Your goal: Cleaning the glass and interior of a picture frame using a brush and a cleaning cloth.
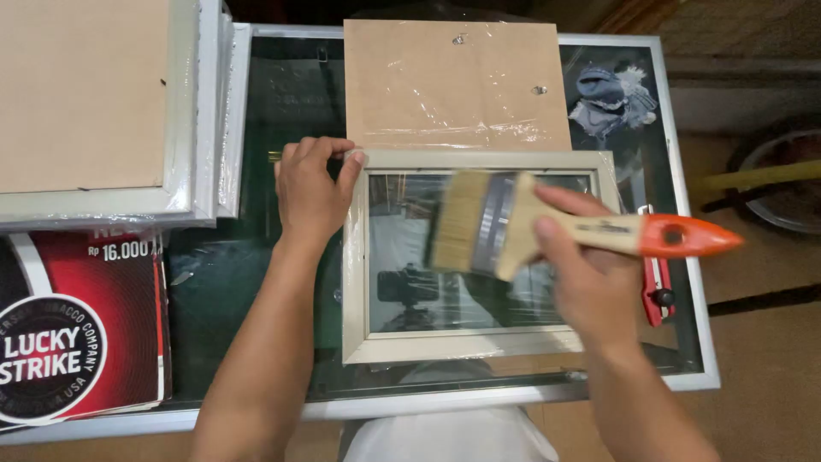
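Observation:
A cream picture frame (357, 282) with a glass pane lies flat on a glass-topped table (256, 282). My left hand (310, 190) rests on the frame's top left corner, fingers curled over its edge. My right hand (581, 274) grips a wide paintbrush (513, 224) with pale bristles, a metal ferrule and a wooden handle ending in an orange tip. The bristles are over the upper middle of the glass and look blurred.
A brown backing board (453, 81) wrapped in clear film lies just beyond the frame. Stacked frames with backing (94, 103) sit at the far left, above a red and black poster (77, 334). A red utility knife (658, 287) lies at the right, a cloth (611, 98) further back.

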